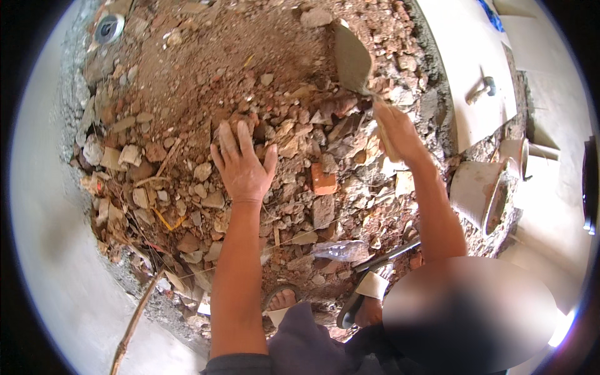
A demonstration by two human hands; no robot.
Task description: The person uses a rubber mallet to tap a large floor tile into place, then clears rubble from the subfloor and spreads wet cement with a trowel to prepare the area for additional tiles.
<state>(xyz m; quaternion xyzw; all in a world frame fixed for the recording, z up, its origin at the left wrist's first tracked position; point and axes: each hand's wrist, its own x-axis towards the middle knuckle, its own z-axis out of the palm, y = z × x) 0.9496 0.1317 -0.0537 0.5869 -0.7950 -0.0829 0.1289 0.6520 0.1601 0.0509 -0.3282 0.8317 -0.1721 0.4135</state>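
My right hand (400, 132) is wrapped round the handle of a trowel (354, 61). Its broad grey blade points away from me and lies against the soil and stones at the far right of the rubble (181, 75). To the left, my left hand (242, 167) is spread palm down on or just above the broken stones, with nothing in it. Reddish lumps lie by its fingertips. Between my forearms sits an orange-red brick piece (324, 180). Nearer to me lies a crumpled clear plastic piece (342, 250).
Pale walls (44, 187) bound the left side. At the right are a white panel (469, 75) with a metal fitting and a tipped, dirty pale bucket (478, 194). A stick (134, 322) leans at lower left; a round ring-shaped object (109, 29) lies far left. My sandalled feet stand in front.
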